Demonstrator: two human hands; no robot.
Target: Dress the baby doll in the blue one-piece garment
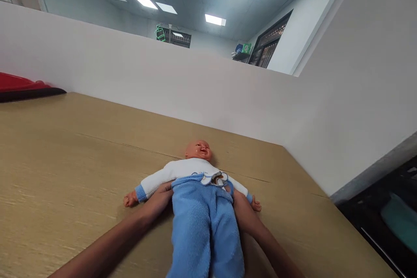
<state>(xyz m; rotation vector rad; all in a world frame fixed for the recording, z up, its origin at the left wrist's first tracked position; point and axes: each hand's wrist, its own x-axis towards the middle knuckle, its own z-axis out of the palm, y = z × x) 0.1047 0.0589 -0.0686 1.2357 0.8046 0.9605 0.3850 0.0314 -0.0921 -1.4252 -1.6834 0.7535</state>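
The doll [192, 166] lies on its back on the wood-coloured table [97, 160], head pointing away from the person and arms spread out to both sides. The person's hands are at its waist, one at each side, with the hips between them. I see the left hand [166, 191] against the waistband of the blue trousers [192, 217], and the right hand [235, 194] at the opposite side, where a loop of blue cloth lies across it. Most of the fingers are lost in the fabric (I can't tell how tightly either one is closed).

The white top [187, 168] shows above the waistband, its blue cuffs reaching well out past the hips. Each forearm comes up from the near side, passing below one of the doll's arms.

As for room, the tabletop runs broad to the left, as far as a red object [19, 82] with a black edge by the far side. To the right the strip is narrower: the edge meets the white wall [345, 108], then slants down towards the near corner, with something black [365, 221] beyond it. Past the head there's a modest stretch before the low partition [182, 87]. A thin seam [146, 150] crosses the surface near the head, and the trouser legs run down to the bottom of the view.
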